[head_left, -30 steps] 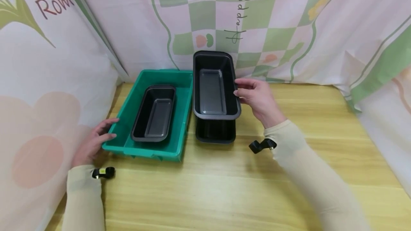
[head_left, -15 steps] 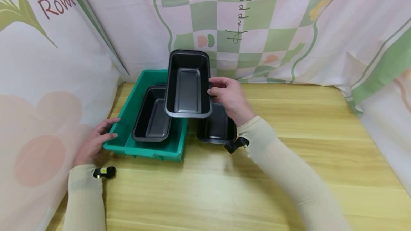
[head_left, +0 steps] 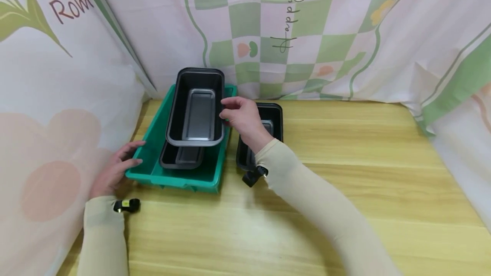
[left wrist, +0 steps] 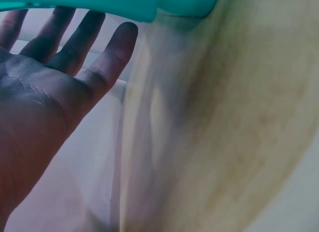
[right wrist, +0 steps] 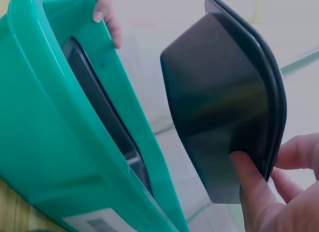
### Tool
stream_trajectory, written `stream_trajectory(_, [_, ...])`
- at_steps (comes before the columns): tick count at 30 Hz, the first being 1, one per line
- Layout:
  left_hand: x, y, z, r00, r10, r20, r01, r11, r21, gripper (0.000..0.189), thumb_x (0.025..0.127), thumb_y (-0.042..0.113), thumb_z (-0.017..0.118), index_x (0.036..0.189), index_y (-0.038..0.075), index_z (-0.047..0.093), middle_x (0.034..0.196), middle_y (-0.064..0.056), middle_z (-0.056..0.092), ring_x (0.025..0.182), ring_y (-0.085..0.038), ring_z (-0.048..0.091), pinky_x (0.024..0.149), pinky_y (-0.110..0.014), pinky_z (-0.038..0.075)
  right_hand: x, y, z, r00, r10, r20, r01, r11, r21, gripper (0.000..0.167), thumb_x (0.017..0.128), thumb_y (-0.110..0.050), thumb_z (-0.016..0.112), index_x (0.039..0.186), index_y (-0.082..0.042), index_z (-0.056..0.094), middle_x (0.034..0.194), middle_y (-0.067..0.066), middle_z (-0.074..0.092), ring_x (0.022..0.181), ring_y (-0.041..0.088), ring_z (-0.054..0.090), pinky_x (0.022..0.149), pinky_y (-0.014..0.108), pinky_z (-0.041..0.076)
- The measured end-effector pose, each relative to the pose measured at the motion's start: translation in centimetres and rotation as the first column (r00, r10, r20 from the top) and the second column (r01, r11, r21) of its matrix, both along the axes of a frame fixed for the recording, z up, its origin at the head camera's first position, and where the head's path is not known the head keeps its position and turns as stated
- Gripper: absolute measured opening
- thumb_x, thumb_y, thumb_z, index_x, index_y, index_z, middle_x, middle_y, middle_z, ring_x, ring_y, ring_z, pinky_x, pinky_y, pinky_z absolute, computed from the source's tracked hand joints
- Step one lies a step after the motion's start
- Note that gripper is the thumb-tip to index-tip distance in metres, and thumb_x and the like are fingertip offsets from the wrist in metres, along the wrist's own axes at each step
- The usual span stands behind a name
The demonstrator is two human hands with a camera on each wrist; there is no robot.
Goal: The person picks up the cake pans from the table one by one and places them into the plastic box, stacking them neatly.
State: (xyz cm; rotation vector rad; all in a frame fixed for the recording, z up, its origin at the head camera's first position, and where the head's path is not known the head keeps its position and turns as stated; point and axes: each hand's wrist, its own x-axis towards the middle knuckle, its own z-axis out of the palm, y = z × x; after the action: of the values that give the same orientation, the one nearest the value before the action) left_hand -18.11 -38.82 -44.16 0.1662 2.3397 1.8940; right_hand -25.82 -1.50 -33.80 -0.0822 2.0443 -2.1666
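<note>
My right hand (head_left: pixel 245 120) pinches the right rim of a black loaf pan (head_left: pixel 199 114), thumb on its outer wall in the right wrist view. This pan hangs over a second loaf pan (head_left: pixel 182 159), which lies inside a green plastic tray (head_left: pixel 153 173) and is partly hidden. At the tray's left side, my left hand (head_left: pixel 115 171) holds the rim. In the left wrist view its fingers (left wrist: pixel 82 45) reach up along the tray's outside, and some tips are hidden. A third loaf pan (head_left: pixel 272 112) stands on the table, partly behind my right hand.
The wooden table (head_left: pixel 364 173) extends to the right and front of the tray. Printed curtains (head_left: pixel 326 46) hang along the back and both sides. A label (right wrist: pixel 102 222) is on the tray's outer wall.
My right hand has carried the loaf pan left, from above the pan on the table to above the one in the tray, and lowered it slightly. My left hand stays at the tray's rim.
</note>
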Motion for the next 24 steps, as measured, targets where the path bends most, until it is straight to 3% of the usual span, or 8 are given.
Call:
stream_trajectory(8, [-0.1, -0.2, 0.0, 1.0, -0.008, 0.005, 0.008, 0.999, 0.031, 0.045, 0.098, 0.002, 0.054, 0.141, 0.013, 0.048, 0.134, 0.0, 0.039, 0.112, -0.019, 0.041, 0.083, -0.024, 0.05, -0.4, -2.9, -0.8, 0.997, 0.081, 0.019, -0.082, 0.995, 0.053, 0.04, 0.086, 0.008, 0.061, 0.125, 0.001, 0.061, 0.106, 0.011, 0.055, 0.083, 0.021, 0.055, 0.069, 0.035, 0.056])
stream_trajectory(16, [-0.4, 0.0, -0.1, 1.0, 0.001, -0.013, -0.001, 1.0, 0.009, 0.044, 0.098, 0.001, 0.054, 0.14, 0.012, 0.048, 0.134, -0.001, 0.04, 0.112, -0.018, 0.04, 0.083, -0.021, 0.048, -0.5, -5.1, -2.2, 0.987, 0.148, 0.066, -0.154, 0.983, 0.103, 0.037, 0.087, 0.009, 0.061, 0.123, 0.001, 0.058, 0.103, 0.01, 0.051, 0.083, 0.024, 0.056, 0.068, 0.034, 0.057])
stream_trajectory(24, [-0.3, -0.3, -0.1, 0.999, 0.006, -0.033, -0.006, 1.0, -0.002, 0.045, 0.097, 0.0, 0.054, 0.141, 0.01, 0.048, 0.137, 0.0, 0.04, 0.115, -0.017, 0.039, 0.083, -0.02, 0.047, -0.8, -6.5, -3.3, 0.984, 0.159, 0.08, -0.169, 0.977, 0.129, 0.032, 0.087, 0.007, 0.061, 0.117, -0.002, 0.06, 0.103, 0.011, 0.054, 0.08, 0.026, 0.06, 0.069, 0.038, 0.057])
